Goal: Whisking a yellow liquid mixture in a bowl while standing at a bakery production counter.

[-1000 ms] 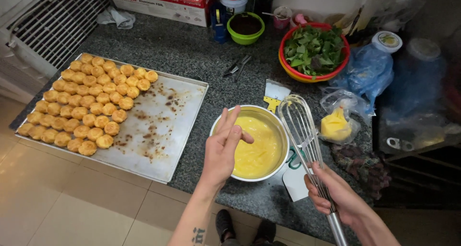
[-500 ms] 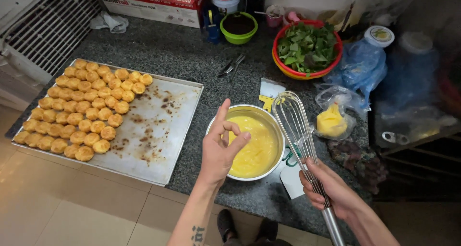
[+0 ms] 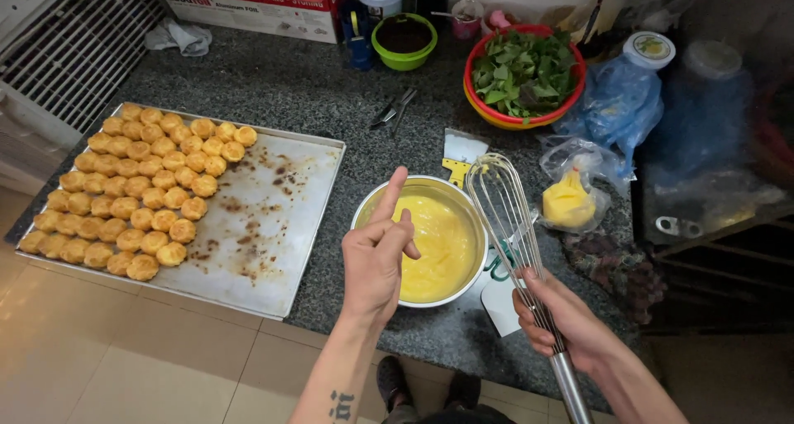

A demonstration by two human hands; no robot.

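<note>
A whisk [image 3: 506, 217] is gripped by its handle in the right hand [image 3: 562, 320] and tilted over the bowl [image 3: 364, 213] of yellow batter at the tabletop's near edge, so drips fall inside, while the left hand [image 3: 376, 258] is raised empty, fingers loose.

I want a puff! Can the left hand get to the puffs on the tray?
Probably yes. The left hand is free above the bowl, and nothing lies between it and the puffs on the tray.
</note>
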